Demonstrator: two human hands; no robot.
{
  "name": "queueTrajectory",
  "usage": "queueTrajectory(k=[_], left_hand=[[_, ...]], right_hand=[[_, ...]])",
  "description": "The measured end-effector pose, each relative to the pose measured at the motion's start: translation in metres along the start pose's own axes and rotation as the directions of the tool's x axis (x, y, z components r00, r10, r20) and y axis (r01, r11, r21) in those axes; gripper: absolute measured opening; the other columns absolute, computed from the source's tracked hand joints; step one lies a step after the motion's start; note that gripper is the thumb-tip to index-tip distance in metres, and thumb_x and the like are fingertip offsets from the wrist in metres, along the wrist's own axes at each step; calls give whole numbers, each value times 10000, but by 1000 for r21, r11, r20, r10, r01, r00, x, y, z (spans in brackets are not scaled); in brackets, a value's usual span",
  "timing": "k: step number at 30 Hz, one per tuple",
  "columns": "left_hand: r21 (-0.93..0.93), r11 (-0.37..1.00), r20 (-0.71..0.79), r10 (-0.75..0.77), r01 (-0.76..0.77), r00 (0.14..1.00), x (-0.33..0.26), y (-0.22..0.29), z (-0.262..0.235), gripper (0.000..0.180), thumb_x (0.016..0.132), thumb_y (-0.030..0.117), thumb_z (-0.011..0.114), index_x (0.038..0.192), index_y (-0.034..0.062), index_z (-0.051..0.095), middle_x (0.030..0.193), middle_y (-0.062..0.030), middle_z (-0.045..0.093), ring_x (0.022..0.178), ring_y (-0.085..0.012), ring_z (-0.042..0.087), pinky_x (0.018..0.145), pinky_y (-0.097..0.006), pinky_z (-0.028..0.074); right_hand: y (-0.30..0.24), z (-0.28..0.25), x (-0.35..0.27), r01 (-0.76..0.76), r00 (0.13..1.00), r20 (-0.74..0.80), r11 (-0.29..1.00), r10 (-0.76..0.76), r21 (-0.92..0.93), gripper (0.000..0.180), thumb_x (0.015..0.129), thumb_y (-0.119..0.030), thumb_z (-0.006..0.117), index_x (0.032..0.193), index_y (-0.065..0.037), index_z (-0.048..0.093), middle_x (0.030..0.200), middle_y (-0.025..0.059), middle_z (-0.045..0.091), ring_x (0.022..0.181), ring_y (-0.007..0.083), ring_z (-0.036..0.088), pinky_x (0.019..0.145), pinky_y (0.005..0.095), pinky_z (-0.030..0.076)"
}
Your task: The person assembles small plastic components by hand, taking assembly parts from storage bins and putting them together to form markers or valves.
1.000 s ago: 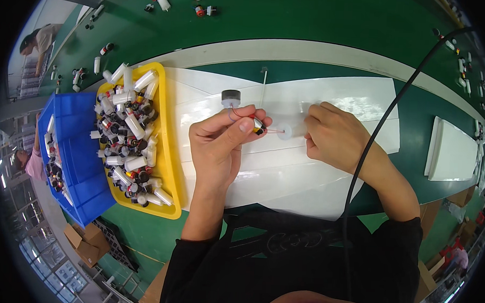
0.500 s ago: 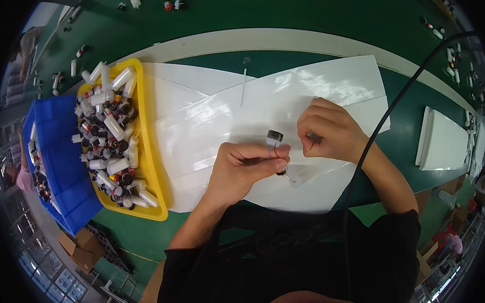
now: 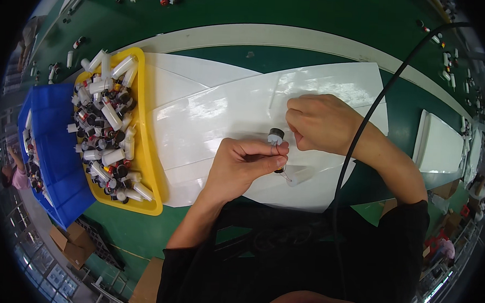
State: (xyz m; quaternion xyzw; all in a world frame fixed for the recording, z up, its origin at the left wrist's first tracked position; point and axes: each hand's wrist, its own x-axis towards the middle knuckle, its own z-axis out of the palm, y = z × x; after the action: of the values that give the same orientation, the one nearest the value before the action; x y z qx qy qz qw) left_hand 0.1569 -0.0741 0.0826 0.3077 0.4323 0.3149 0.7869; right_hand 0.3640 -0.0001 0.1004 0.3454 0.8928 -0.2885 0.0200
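— What do the hands show in the head view?
— The left hand point(image 3: 242, 167) pinches a small dark-capped vial point(image 3: 276, 138) above the white sheet point(image 3: 211, 117); the right hand point(image 3: 322, 122), curled closed, sits just beside it.
— And the step?
— Likely assembly; next probably needs the clear tube point(image 3: 301, 176) lying near, right of the yellow tray point(image 3: 145, 147).

Brown cardboard boxes point(image 3: 73, 242) lower left
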Motion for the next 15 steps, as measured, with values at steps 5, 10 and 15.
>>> queueTrajectory(k=[5, 10, 15], left_hand=[[-23, 1000, -26, -15, 14, 1000, -1, 1, 0, 168, 796, -36, 688, 960, -74, 683, 951, -152, 688, 833, -149, 655, 756, -267, 556], [3, 1000, -8, 0, 0, 1000, -2, 2, -2, 164, 796, -39, 689, 955, -77, 682, 950, -155, 687, 836, -155, 656, 752, -270, 558], [-19, 1000, -22, -5, 5, 1000, -1, 0, -3, 164, 792, -48, 688, 954, -76, 683, 949, -156, 686, 844, -161, 657, 759, -276, 558]], right_hand=[[16, 15, -18, 188, 943, -308, 965, -125, 183, 201, 562, 48, 663, 681, -64, 547, 714, 24, 553, 686, 208, 567, 578, 315, 476], [18, 17, -20, 221, 938, -337, 891, -83, 396, 214, 655, 45, 658, 834, -68, 636, 753, 40, 543, 688, 193, 548, 565, 312, 471], [17, 10, -26, 126, 929, -356, 816, 103, 564, 283, 724, 68, 635, 974, -59, 673, 800, 40, 579, 715, 158, 557, 625, 271, 457]])
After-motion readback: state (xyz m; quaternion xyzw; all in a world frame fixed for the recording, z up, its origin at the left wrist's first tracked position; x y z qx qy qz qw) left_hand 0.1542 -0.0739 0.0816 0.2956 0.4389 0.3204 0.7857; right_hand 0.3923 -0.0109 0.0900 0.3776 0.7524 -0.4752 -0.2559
